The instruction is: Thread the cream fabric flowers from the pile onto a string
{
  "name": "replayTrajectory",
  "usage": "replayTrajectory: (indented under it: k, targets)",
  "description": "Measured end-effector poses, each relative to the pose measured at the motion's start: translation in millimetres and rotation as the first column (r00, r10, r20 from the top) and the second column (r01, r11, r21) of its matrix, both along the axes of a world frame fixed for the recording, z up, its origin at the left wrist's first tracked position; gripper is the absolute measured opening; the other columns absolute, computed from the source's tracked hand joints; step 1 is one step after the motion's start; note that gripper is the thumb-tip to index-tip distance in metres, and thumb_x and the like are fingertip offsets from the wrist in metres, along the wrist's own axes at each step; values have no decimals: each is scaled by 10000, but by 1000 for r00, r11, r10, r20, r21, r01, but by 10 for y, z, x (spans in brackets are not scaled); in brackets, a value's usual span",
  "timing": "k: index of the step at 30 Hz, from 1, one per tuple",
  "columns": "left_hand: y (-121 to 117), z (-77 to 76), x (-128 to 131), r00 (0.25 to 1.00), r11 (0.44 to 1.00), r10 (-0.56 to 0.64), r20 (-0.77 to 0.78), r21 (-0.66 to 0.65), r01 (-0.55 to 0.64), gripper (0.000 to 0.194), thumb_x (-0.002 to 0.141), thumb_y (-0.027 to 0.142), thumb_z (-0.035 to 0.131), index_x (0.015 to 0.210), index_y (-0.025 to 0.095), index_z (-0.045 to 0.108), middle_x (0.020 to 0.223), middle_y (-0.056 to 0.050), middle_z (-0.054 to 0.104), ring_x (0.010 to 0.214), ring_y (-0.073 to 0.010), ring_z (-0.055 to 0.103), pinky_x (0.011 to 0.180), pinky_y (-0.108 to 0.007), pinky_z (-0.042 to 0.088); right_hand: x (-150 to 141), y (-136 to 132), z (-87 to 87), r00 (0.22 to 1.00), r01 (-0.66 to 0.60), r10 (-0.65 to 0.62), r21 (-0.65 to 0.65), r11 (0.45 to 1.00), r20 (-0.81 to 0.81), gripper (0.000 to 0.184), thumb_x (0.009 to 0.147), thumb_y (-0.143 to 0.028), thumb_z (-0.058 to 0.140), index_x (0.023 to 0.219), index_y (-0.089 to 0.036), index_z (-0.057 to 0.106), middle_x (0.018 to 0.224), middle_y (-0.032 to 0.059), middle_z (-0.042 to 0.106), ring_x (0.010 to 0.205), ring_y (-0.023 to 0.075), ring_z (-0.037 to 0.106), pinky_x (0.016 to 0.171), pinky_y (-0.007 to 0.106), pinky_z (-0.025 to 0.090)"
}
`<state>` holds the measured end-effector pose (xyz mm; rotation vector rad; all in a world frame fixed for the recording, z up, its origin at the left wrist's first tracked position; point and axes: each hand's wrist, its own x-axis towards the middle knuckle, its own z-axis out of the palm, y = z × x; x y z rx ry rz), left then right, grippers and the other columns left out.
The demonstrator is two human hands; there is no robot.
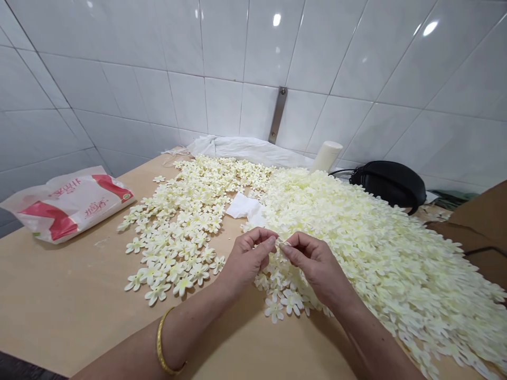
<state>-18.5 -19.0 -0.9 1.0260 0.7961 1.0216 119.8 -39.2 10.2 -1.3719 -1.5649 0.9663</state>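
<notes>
My left hand (247, 258) and my right hand (315, 266) meet in front of me, fingertips pinched together on a small cream fabric flower (278, 244). A gold bangle (162, 343) circles my left wrist. Under and right of my hands lies a big heap of cream fabric flowers (376, 237). To the left, single flowers (178, 232) are spread flat on the tan tabletop (71, 301).
A red-and-white plastic bag (69, 203) lies at the table's left edge. White cloth (245, 148), a white cylinder (327, 155) and a black bag (390, 182) sit along the tiled wall. A brown cardboard sheet (479, 221) is at right.
</notes>
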Motion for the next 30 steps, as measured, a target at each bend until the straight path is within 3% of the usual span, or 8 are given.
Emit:
replayTrajectory:
  k: [3,7,12,14,17,21,25,30]
  targets:
    - [13,-10,-7,999,999,32,-29,-30,-33,239,689,372,581,659,151,495,548,60,444,364,-12,281,360,-177,163,-34,-24,-9,961,68,-128,237,969,246,176,762,-243,494,602,-176,463,514,-43,382,468,85,327,441,213,262]
    - [16,2,-8,998,998,17,-62,-56,-21,320,688,432,568,585,142,477,510,56,427,351,-12,269,354,-182,146,-62,-41,-62,828,-69,-289,600,797,479,155,754,-109,448,614,-171,467,607,7,457,564,120,409,513,235,316]
    - [37,-23,-10,998,997,-44,-53,-62,41,304,640,393,630,555,146,474,412,85,327,353,-20,238,365,-180,144,-51,-31,-104,664,-322,-371,696,642,649,213,746,-26,407,759,-145,583,754,86,561,701,182,463,614,310,352]
    - [57,-50,-23,998,996,-36,-43,-87,32,267,630,348,640,556,150,476,408,85,336,350,-22,236,369,-184,147,-43,-30,-94,692,-311,-335,683,661,640,223,748,-42,416,827,-140,600,807,102,570,743,197,480,638,329,376]
    - [68,-61,-45,997,996,29,-68,-84,-34,213,638,311,623,581,155,490,413,85,337,362,-31,226,383,-190,152,-28,-31,-56,861,-182,-152,572,800,486,199,775,-140,459,925,-157,588,863,93,574,804,194,519,682,324,424]
    - [11,-1,-49,971,979,154,-185,161,-125,151,693,275,567,612,151,538,487,56,386,448,-58,300,451,-199,248,-12,-23,-11,987,61,-95,243,968,132,213,794,-325,493,926,-170,559,821,52,596,731,168,562,633,280,445]
    - [-54,41,-20,946,917,221,-237,380,-119,147,724,243,525,611,154,556,591,19,472,585,-96,407,580,-216,330,-22,-16,-7,998,50,-52,63,997,23,256,793,-385,482,663,-169,525,580,-11,491,569,121,492,538,238,393]
    - [-48,13,-3,973,986,80,-217,163,-45,170,713,314,547,641,162,522,472,68,352,433,-55,275,443,-198,242,-70,-38,-39,976,114,-149,213,970,156,266,821,-342,442,607,-183,450,523,-38,389,488,93,361,463,227,298]
